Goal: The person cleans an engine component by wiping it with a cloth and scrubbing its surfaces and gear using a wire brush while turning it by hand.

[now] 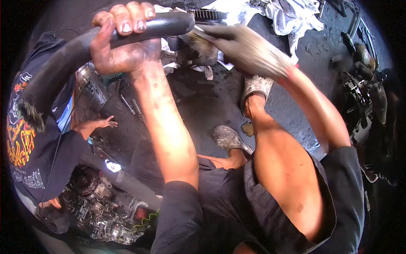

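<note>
The left hand (120,55) wraps its fingers over a thick, curved black hose (69,61), pressed round it near one end, while the rest bends down toward the left edge of view. Beside that end is the right hand (249,48), in a pale, motion-blurred glove, and whether its fingers pinch anything I cannot tell. Beyond lie white cloths (294,17) on the dark floor (190,95) and, at left, a co-worker's hand (105,122).
</note>
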Demonstrator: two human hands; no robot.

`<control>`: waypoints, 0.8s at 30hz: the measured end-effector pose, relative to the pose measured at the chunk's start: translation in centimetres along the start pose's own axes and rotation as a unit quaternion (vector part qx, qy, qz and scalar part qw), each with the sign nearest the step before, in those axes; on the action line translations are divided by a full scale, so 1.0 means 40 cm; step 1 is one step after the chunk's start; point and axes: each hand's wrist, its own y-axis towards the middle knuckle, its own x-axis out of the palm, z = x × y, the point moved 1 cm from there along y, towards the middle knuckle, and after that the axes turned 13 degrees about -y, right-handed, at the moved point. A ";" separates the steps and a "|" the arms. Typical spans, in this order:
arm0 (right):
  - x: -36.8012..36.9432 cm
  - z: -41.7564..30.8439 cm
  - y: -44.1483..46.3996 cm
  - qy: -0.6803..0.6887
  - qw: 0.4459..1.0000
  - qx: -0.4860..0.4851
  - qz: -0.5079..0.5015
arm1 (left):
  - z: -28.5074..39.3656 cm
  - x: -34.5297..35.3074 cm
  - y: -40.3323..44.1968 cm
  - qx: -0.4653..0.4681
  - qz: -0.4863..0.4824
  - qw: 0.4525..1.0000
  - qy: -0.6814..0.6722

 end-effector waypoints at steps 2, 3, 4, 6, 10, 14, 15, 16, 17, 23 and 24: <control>0.004 0.007 0.068 -0.020 1.000 -0.008 0.000 | 0.015 -0.012 0.001 -0.006 -0.029 0.999 -0.024; -0.010 -0.010 0.057 -0.031 0.999 0.013 -0.004 | 0.023 -0.019 -0.003 -0.006 -0.042 0.998 -0.037; -0.004 -0.008 0.030 -0.053 0.997 -0.047 0.030 | 0.028 -0.027 -0.008 -0.004 -0.036 0.999 -0.026; -0.006 0.029 -0.022 -0.075 0.992 -0.085 0.056 | 0.017 -0.022 0.002 -0.005 -0.046 0.999 -0.016; 0.005 0.007 -0.028 -0.075 0.995 -0.021 0.065 | 0.008 -0.016 -0.004 0.005 -0.036 0.999 -0.024; 0.028 -0.019 0.062 -0.088 0.994 -0.054 0.032 | 0.044 -0.034 -0.012 0.003 -0.016 0.999 -0.037; 0.045 -0.011 0.046 -0.067 0.995 -0.052 0.047 | 0.050 -0.035 -0.018 0.005 -0.017 0.999 -0.027; 0.041 -0.003 0.009 -0.071 0.994 -0.057 0.059 | 0.056 -0.039 -0.019 0.007 -0.020 1.000 -0.019; 0.036 -0.002 -0.029 -0.074 0.993 -0.062 0.072 | 0.061 -0.044 -0.013 0.011 -0.024 1.000 -0.012; 0.009 -0.039 0.009 -0.009 0.999 0.047 -0.012 | 0.025 -0.038 -0.007 0.020 -0.016 0.999 -0.030; 0.044 0.002 0.092 -0.082 0.993 -0.064 0.060 | 0.017 -0.026 -0.006 0.023 -0.013 0.999 -0.026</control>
